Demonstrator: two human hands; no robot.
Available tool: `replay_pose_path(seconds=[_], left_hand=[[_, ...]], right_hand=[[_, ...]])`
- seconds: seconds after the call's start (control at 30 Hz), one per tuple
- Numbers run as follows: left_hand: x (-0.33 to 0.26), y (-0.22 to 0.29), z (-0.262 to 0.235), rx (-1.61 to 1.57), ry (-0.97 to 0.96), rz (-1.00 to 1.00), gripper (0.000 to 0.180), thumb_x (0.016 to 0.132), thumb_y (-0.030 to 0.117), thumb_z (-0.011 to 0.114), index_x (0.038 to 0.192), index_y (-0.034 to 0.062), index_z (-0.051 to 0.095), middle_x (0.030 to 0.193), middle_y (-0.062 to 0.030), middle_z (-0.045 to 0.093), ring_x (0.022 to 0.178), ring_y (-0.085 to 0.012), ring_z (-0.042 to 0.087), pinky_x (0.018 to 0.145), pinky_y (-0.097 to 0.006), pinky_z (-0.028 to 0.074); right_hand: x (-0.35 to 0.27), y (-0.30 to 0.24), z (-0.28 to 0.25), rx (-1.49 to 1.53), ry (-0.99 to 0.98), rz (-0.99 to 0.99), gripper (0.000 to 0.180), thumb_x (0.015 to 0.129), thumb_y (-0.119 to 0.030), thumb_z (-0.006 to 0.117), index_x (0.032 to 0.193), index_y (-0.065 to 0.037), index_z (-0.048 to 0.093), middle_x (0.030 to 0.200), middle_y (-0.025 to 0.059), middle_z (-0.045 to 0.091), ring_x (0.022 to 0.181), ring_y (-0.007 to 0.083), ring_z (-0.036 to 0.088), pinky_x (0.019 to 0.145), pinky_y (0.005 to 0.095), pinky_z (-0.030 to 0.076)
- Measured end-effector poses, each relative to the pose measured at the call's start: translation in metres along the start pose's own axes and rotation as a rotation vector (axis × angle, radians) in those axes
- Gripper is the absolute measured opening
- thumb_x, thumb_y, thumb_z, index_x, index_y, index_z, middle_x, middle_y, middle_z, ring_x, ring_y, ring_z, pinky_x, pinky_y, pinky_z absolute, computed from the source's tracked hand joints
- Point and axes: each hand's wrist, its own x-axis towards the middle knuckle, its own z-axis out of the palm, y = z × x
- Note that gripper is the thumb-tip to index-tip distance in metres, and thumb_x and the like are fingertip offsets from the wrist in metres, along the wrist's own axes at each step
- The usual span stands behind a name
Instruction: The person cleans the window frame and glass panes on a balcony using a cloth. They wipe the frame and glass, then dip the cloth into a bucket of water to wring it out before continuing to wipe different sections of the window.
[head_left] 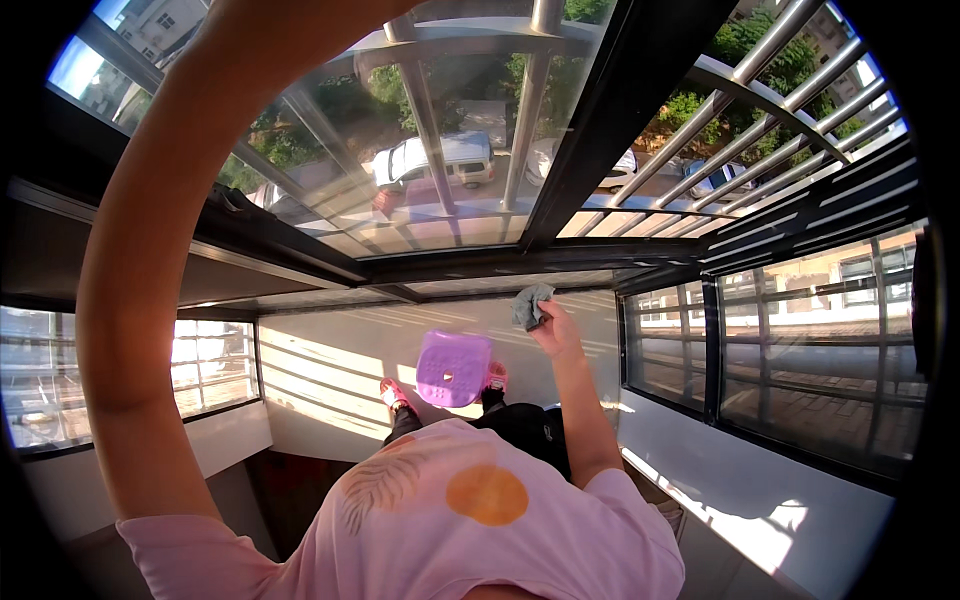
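Observation:
My right hand is closed on a crumpled grey cloth, held out in front of my body to the right of the purple stool. My left arm rises along the left side and bends across the top of the view, in front of the window. The left hand lies beyond the upper edge, so its fingers and anything in them are hidden. Nearest to that arm is a large window pane in a black frame.
A purple plastic stool stands on the pale floor between my feet. Metal bars run outside the glass, with parked vehicles and trees beyond. At the right, more black-framed panes sit above a white wall.

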Motion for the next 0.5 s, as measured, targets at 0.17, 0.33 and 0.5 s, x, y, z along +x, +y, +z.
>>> replay_pose_path(seconds=[0.17, 0.33, 0.5], left_hand=[[0.039, 0.036, -0.031, -0.211, -0.234, -0.109, 0.095, 0.068, 0.043, 0.077, 0.144, 0.0193, 0.025, 0.154, -0.0122, 0.010, 0.143, -0.0323, 0.005, 0.113, -0.058, 0.003], [0.071, 0.060, -0.038, -0.370, -0.278, -0.149, 0.092, 0.069, 0.043, 0.076, 0.143, 0.0153, 0.028, 0.154, -0.0132, 0.012, 0.143, -0.0323, 0.004, 0.113, -0.058, 0.002], [0.105, 0.088, -0.034, -0.581, -0.187, -0.170, 0.088, 0.070, 0.040, 0.076, 0.141, 0.0120, 0.031, 0.153, -0.0142, 0.014, 0.143, -0.0324, 0.005, 0.114, -0.057, 0.001]], right_hand=[[-0.026, 0.016, 0.038, -0.012, 0.304, 0.086, 0.021, 0.088, -0.004, 0.048, 0.108, -0.001, 0.054, 0.107, 0.0119, 0.058, 0.101, 0.0272, 0.058, 0.090, 0.0429, 0.048], [-0.047, 0.019, 0.041, -0.001, 0.305, 0.074, 0.023, 0.087, -0.005, 0.051, 0.109, -0.002, 0.055, 0.108, 0.0119, 0.059, 0.101, 0.0277, 0.059, 0.090, 0.0450, 0.048], [-0.069, 0.006, 0.025, 0.020, 0.207, 0.031, 0.037, 0.088, -0.008, 0.049, 0.124, -0.002, 0.049, 0.122, 0.0135, 0.055, 0.113, 0.0297, 0.055, 0.098, 0.0479, 0.042]])
